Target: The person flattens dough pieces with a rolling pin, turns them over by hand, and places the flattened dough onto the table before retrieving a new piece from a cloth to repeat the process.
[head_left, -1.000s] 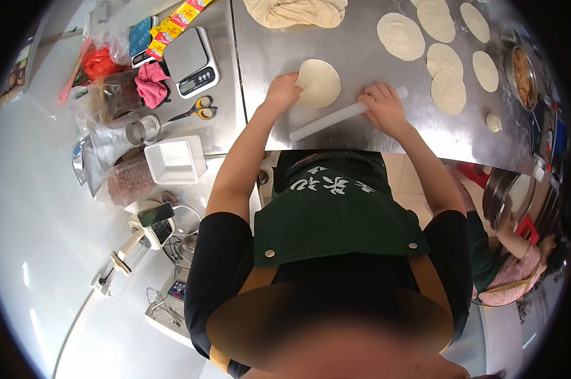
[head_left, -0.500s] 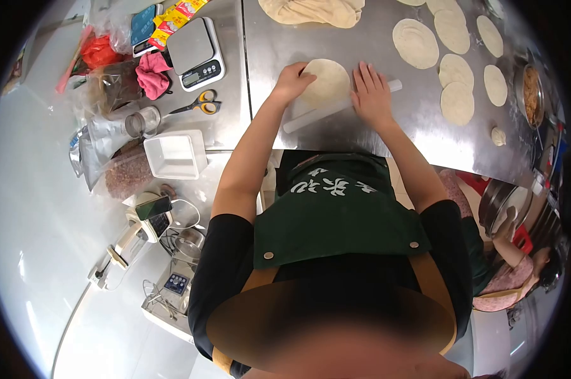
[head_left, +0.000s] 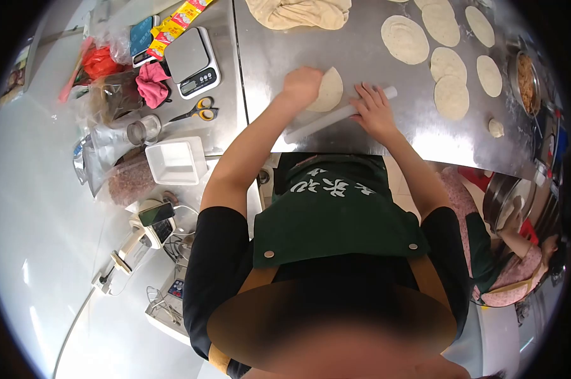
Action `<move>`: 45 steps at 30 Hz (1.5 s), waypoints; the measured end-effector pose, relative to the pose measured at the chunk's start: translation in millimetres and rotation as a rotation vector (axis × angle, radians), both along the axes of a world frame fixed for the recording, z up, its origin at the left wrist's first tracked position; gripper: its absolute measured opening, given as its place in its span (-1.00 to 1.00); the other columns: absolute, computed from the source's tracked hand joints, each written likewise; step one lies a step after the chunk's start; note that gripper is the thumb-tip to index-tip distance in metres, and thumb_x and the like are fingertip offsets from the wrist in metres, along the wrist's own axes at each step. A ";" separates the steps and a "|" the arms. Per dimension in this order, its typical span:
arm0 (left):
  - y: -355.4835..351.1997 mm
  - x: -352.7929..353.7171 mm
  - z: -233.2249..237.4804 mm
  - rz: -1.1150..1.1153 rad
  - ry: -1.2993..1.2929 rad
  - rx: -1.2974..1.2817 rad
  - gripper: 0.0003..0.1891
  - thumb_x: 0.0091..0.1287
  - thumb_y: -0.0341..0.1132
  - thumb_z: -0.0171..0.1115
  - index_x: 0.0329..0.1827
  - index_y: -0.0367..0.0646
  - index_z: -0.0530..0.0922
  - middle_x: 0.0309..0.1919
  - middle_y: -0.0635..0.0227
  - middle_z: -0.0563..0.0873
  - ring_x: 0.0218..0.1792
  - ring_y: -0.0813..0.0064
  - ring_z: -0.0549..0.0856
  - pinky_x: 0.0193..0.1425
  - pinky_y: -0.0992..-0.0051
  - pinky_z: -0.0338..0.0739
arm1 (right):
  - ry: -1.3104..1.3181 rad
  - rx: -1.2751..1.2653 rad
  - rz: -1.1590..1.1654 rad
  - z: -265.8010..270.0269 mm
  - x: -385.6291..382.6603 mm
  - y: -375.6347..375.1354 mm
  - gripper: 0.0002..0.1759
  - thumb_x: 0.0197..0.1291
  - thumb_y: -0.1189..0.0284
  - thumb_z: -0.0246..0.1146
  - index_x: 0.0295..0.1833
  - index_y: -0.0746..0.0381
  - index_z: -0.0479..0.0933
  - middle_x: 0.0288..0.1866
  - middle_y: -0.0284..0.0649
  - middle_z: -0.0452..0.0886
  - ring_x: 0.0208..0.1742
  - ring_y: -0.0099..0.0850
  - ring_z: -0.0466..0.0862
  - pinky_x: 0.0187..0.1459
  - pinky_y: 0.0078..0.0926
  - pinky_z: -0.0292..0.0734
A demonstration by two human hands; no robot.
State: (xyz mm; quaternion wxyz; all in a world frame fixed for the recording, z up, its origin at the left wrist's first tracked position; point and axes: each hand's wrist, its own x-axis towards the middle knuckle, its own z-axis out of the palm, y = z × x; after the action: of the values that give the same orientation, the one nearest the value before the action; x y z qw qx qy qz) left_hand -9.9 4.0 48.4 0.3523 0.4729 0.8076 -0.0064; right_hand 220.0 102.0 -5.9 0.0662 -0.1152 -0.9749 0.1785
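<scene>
The left hand [head_left: 302, 86] hides its own fingertips and the near edge of a thin dough disc [head_left: 328, 92] on a steel worktop [head_left: 266, 54], while the lens rim crops a co-worker [head_left: 506, 271] at 4 o'clock. Half a second earlier the disc showed nearly whole; now only a partial round is visible, its left side lifted or covered, which one cannot be told. The right hand [head_left: 372, 112], flatter before, now has its fingers bent. The left is curled closed on the disc, which lies at its 3 o'clock; the right rests open, fingers apart, over a white rolling pin [head_left: 323, 125], with the disc at its 10 o'clock. Flattened rounds [head_left: 405, 39] lie from its 1 to 3 o'clock.
</scene>
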 end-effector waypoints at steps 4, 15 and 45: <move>-15.8 13.3 39.0 0.185 -0.146 0.259 -0.70 0.16 -0.33 0.31 -0.04 -0.20 0.65 -0.14 0.03 0.73 -0.08 0.03 0.69 0.00 0.23 0.58 | -0.063 -0.105 0.028 18.4 29.5 5.9 -0.58 -0.13 0.41 0.43 -0.05 0.09 0.57 0.04 -0.29 0.54 0.25 -0.28 0.45 0.43 -0.11 0.18; -56.6 -12.3 -39.0 0.442 -0.275 0.254 -0.60 0.18 -0.41 0.23 0.13 -0.23 0.56 -0.12 -0.05 0.70 -0.06 0.06 0.69 0.04 0.26 0.55 | -0.033 -0.080 0.199 37.5 -44.0 36.4 -0.64 -0.07 0.39 0.42 -0.10 0.13 0.55 -0.05 -0.34 0.55 0.14 -0.30 0.48 0.40 -0.14 0.22; 0.9 -5.6 -2.6 0.131 -0.075 0.073 -0.68 0.12 -0.24 0.38 -0.09 -0.20 0.69 -0.23 0.08 0.75 -0.14 0.19 0.73 -0.03 0.32 0.58 | -0.048 0.007 0.014 2.1 -4.6 9.4 -0.44 -0.01 0.27 0.40 0.17 0.10 0.50 0.37 -0.20 0.39 0.43 -0.25 0.32 0.48 0.00 0.04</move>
State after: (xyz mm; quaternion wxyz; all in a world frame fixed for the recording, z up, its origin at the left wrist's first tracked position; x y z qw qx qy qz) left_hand -15.5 4.9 45.9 0.3645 0.4316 0.8227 0.0635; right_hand 215.4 111.5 -3.8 0.0420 -0.1123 -0.9777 0.1725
